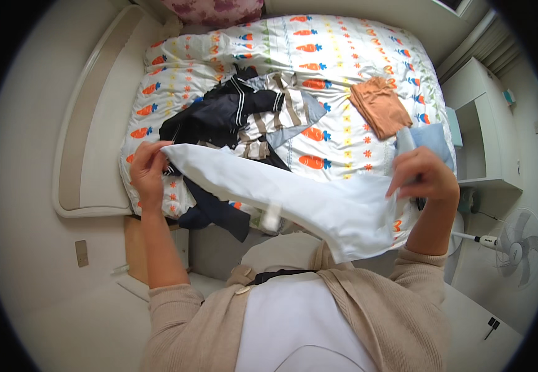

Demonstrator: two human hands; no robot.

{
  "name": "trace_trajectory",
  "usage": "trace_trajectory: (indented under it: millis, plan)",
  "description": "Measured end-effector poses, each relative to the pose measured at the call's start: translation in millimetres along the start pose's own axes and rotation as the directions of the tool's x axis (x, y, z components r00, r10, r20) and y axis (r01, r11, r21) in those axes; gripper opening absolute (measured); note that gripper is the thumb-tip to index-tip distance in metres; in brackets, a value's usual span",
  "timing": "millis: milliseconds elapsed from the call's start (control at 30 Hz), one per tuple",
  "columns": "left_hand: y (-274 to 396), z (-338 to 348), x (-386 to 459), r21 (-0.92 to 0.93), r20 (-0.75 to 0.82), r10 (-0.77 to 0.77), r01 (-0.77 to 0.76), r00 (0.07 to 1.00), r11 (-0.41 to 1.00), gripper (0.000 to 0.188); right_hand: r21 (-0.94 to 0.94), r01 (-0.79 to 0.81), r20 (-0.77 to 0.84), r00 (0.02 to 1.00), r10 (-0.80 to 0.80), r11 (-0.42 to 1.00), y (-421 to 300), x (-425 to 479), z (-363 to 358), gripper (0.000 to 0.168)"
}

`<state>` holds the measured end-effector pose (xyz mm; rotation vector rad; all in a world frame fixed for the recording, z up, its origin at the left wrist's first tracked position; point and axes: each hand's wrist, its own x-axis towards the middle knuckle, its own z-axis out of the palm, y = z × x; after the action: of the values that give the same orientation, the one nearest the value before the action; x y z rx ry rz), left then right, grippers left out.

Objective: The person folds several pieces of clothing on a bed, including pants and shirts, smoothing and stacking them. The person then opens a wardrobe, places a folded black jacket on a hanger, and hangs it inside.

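A white cloth garment is stretched in the air between my two hands, in front of the bed's near edge. My left hand pinches its narrow end between thumb and fingers. At the wider end, my right hand grips the fabric near its upper corner; this hand is slightly blurred. Behind the white garment lies a loose heap with a black jacket with white stripes, a brown-and-white striped garment and grey-blue fabric. Dark navy fabric hangs over the bed's near edge.
A folded orange garment and folded light blue fabric lie on the carrot-print bedding, at the right. The headboard stands at the left. At the right are a white shelf unit and an electric fan.
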<state>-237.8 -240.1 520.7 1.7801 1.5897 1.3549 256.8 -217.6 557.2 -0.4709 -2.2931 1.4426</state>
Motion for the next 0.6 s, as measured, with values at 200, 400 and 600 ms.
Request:
trace_trajectory:
  millis: [200,400,600]
  plan:
    - [38.7,48.6,37.6,-0.395,0.166,0.306,-0.221,0.937,0.892,0.021,-0.021,0.189,0.297,0.939,-0.175,0.982,-72.8,72.3,0.9,0.005]
    - [107.1,85.2,49.3,-0.605,0.39,0.496,-0.19,0.776,0.773,0.028,-0.348,0.1,-0.014,0.994,-0.112,0.932,-83.7,129.0,13.2,0.009]
    - [117.1,103.0,45.1,-0.719,0.473,0.458,0.029,0.753,0.694,0.022,-0.387,0.098,-0.27,0.939,-0.215,0.917,-66.6,131.2,18.6,0.013]
